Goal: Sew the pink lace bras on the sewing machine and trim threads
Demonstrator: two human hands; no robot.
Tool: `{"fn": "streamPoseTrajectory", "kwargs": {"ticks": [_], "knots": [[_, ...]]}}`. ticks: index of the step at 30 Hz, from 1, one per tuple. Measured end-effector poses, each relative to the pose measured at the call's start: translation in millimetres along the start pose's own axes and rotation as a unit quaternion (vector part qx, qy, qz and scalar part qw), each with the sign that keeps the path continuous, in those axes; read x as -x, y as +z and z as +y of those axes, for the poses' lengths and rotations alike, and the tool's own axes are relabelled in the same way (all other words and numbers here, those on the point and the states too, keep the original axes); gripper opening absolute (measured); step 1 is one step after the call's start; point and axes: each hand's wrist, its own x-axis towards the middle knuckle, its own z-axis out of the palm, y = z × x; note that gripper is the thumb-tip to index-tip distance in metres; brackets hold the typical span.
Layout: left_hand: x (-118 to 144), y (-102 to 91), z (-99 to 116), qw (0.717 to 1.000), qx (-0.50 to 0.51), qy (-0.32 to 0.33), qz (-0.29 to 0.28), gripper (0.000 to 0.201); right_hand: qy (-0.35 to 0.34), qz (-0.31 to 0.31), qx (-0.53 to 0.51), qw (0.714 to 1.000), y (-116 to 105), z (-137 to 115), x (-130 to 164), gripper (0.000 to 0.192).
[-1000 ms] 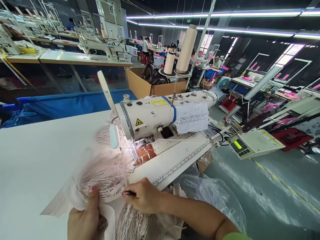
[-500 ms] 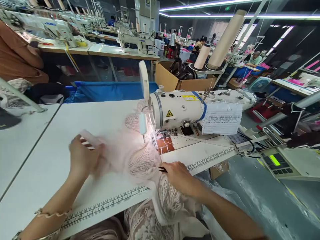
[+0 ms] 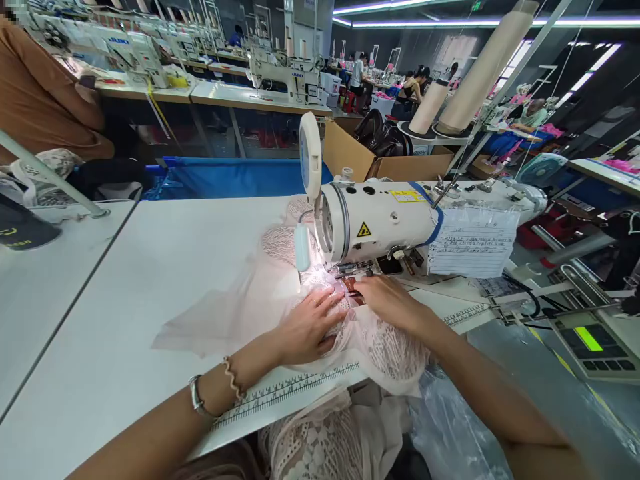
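Pale pink lace fabric with moulded, cup-like shapes lies across the sewing machine bed and hangs over the table's front edge. My left hand rests palm down on it, fingers stretched toward the lit needle area. Beside the needle, my right hand has its fingers pressed together at the fabric's right edge; what they hold, if anything, is hidden. Sheer mesh spreads out to the left on the table. Above both hands stands the white sewing machine head. More lace hangs at my lap.
A ruler strip runs along the front edge of the white table. Behind are a cardboard box, thread cones and a blue cloth bin. A control panel stands right. A person in an orange top sits left.
My left hand has come from the left onto the lace by the needle. My right hand has moved up to the needle area; its dark pointed tool no longer shows. The view has shifted slightly.
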Motion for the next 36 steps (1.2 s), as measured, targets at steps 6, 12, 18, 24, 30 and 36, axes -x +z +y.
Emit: {"fn": "streamPoseTrajectory", "kwargs": {"ticks": [6, 12, 18, 24, 30, 36], "knots": [[-6.1, 9.5, -7.0, 0.997, -0.044, 0.031, 0.048, 0.037, 0.12, 0.145, -0.091, 0.978, 62.3, -4.6, -29.3, 0.007], [2.5, 21.0, -6.9, 0.986, -0.053, -0.104, 0.121, 0.043, 0.083, 0.222, -0.152, 0.96, 73.0, -6.0, -28.5, 0.017], [3.0, 21.4, 8.2, 0.984, -0.145, -0.085, 0.064, 0.062, 0.063, 0.241, -0.125, 0.96, 75.0, -9.6, -22.2, 0.018], [-1.2, 21.4, 4.9, 0.987, -0.131, -0.068, 0.067, 0.058, 0.048, 0.184, -0.039, 0.981, 85.9, -9.3, -24.4, 0.008], [-2.2, 13.3, -3.5, 0.99, -0.096, -0.074, 0.072, 0.041, -0.015, 0.198, 0.048, 0.979, 89.2, -11.6, -24.5, 0.021], [-1.0, 12.2, -5.9, 0.988, -0.102, -0.074, 0.088, 0.042, -0.061, 0.227, 0.039, 0.971, 88.9, -11.6, -20.2, 0.035]]}}
